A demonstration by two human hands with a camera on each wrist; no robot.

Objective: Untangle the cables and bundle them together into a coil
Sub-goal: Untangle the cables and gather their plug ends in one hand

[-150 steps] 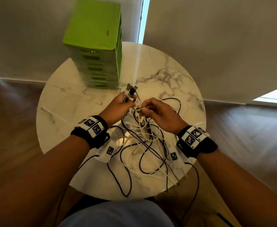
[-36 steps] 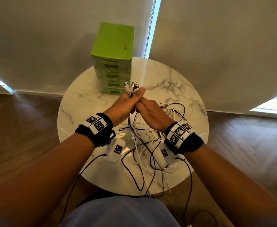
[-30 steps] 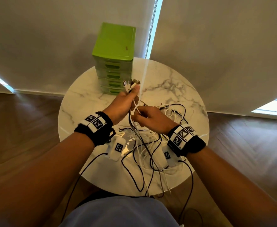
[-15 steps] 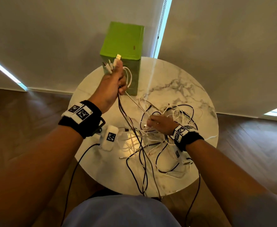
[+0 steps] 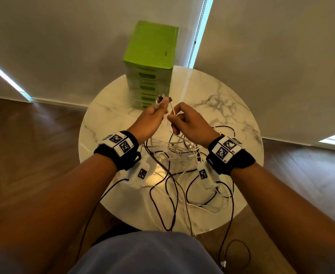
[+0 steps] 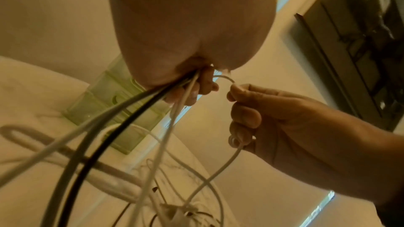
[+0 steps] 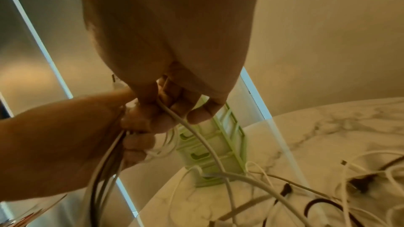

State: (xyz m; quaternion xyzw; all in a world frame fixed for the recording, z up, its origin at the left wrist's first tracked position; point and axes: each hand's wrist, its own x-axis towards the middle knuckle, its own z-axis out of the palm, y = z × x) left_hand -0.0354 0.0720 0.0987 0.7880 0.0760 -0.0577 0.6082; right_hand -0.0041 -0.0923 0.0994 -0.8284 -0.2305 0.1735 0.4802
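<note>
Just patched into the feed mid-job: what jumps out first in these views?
The two hands meet above the round marble table: the left hand grips a bunch of cable ends, plugs pointing up, while the right hand pinches one white cable beside it. Below them a tangle of black and white cables sprawls across the table and over its near edge. Behind stands a green drawer unit at the table's far side.

Left hand grips cables — taut.
</note>
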